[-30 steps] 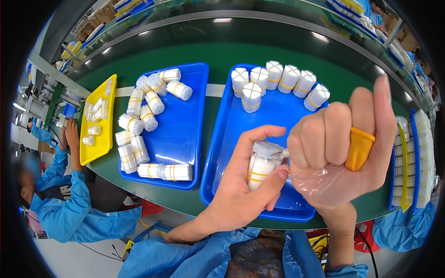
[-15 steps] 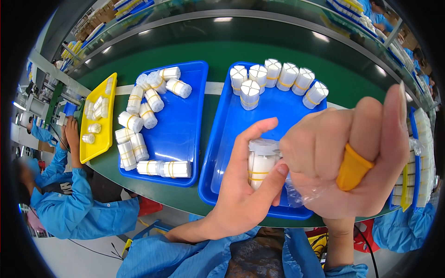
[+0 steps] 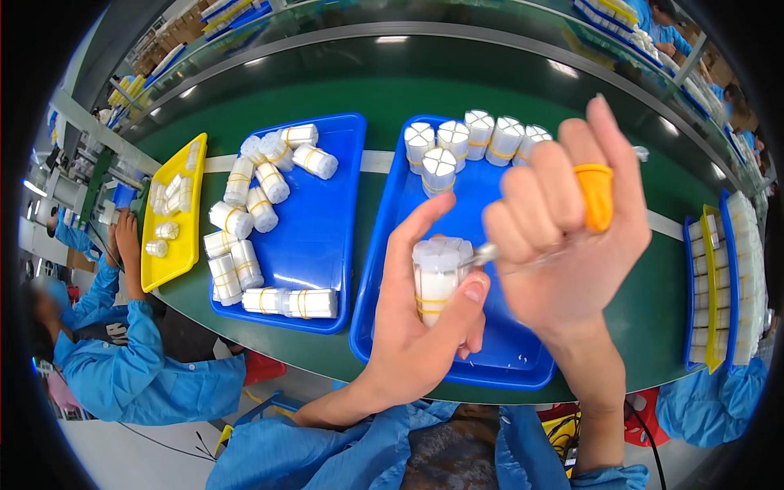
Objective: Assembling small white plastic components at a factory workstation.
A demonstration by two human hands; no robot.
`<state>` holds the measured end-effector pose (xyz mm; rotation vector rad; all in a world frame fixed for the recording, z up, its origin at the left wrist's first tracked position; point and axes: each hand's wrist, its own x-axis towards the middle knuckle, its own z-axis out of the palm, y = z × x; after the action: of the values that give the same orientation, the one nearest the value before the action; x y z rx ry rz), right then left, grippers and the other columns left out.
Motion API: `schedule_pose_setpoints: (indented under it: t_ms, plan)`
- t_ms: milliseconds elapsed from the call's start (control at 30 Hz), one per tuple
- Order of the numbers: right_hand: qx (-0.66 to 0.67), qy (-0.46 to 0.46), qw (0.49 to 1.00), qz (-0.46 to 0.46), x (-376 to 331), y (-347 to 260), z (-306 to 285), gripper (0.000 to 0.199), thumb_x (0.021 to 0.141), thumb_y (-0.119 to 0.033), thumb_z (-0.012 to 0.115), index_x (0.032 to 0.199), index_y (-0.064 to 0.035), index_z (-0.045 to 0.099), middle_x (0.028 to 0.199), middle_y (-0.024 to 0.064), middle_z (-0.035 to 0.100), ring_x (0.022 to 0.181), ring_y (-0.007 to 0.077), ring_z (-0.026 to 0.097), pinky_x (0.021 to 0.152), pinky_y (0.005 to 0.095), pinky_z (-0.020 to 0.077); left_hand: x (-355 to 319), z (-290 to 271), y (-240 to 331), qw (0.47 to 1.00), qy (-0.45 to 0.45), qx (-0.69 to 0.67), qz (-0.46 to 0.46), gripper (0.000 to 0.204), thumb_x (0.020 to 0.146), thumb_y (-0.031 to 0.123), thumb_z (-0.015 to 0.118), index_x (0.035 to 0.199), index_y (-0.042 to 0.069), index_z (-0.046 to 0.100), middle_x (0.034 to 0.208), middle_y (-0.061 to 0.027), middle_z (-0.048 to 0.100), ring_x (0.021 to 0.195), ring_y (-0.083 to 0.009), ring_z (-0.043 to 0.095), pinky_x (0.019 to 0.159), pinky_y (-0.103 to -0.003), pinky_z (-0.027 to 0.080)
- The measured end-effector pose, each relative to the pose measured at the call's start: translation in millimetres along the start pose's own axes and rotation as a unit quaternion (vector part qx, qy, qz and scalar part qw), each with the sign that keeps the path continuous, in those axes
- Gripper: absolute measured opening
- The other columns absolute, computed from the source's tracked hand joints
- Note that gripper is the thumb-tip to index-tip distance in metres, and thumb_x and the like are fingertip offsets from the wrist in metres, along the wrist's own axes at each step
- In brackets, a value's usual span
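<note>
Above the blue tray (image 3: pixel 384 220) on the right, my left hand (image 3: pixel 408 343) is wrapped round an upright white cylindrical bundle (image 3: pixel 437 286) banded in yellow. The bundle's top looks covered in clear plastic. Beside it is my right hand (image 3: pixel 563 220), its fingers curled on a shiny clear strip of plastic film (image 3: pixel 490 252) that runs to the bundle's top; motion blurs part of this. One right finger wears a yellow finger cot (image 3: pixel 598 196). Behind my hands, several similar bundles (image 3: pixel 439 170) stand upright in that tray, one with a cross-shaped divided top.
Another blue tray (image 3: pixel 314 245) holds several banded bundles, mostly lying down. Left of it is a yellow tray (image 3: pixel 194 237) with more, beside a co-worker in a blue sleeve (image 3: pixel 139 327). Stacked trays (image 3: pixel 710 286) stand at the right. A conveyor rail crosses the back.
Both hands have moved slightly left with the bundle. My right hand has turned and drawn back, and the loose film that hung below it is now stretched toward the bundle's top.
</note>
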<state>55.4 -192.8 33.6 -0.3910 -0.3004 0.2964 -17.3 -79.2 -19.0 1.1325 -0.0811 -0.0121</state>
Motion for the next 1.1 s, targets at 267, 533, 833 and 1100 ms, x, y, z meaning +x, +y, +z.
schedule_pose_setpoints:
  t_ms: [267, 533, 833, 1100]
  plan:
    - [-0.097, -0.147, 0.983, -0.056, -8.3, -4.1, -6.4, 0.043, 0.106, -0.035, 0.018, 0.070, -0.0149, 0.028, 0.050, -0.0016, 0.026, 0.037, 0.0095, 0.018, 0.035, 0.0242, 0.0187, 3.5, -11.2, -0.2, 0.989, -0.048, -0.136, -0.022, 0.054, 0.103, 0.038, 0.041, 0.144, 0.008, 0.025, 0.090, -0.0105, 0.054, 0.053, -0.0127, 0.054, 0.045, -0.024, 0.042]
    - [-0.112, -0.158, 0.976, -0.099, -7.4, 2.8, -13.3, 0.043, 0.106, -0.036, 0.017, 0.071, -0.0149, 0.028, 0.050, -0.0007, 0.028, 0.037, 0.0098, 0.019, 0.035, 0.0246, 0.0187, 1.5, -5.8, -2.0, 0.992, -0.038, -0.105, -0.062, 0.056, 0.103, 0.051, 0.024, 0.131, 0.004, 0.037, 0.087, -0.0108, 0.053, 0.050, -0.0137, 0.051, 0.043, -0.024, 0.040]
    - [-0.032, -0.044, 0.998, -0.041, -14.7, 8.1, -4.4, 0.044, 0.105, -0.034, 0.017, 0.067, -0.0145, 0.025, 0.049, -0.0004, 0.029, 0.036, 0.0110, 0.019, 0.035, 0.0259, 0.0171, -0.6, -11.0, -0.8, 0.995, -0.053, -0.041, -0.075, 0.055, 0.103, 0.052, 0.024, 0.124, 0.004, 0.041, 0.086, -0.0108, 0.053, 0.052, -0.0122, 0.049, 0.044, -0.025, 0.038]
    - [-0.026, -0.051, 0.997, 0.053, -0.8, -6.0, 7.6, 0.045, 0.106, -0.037, 0.016, 0.066, -0.0164, 0.020, 0.048, -0.0022, 0.023, 0.035, 0.0093, 0.009, 0.034, 0.0275, 0.0105, -2.4, -16.6, 9.6, 0.997, -0.043, 0.000, -0.061, 0.057, 0.103, 0.050, 0.027, 0.136, 0.005, 0.031, 0.086, -0.0117, 0.054, 0.053, -0.0133, 0.051, 0.048, -0.025, 0.042]
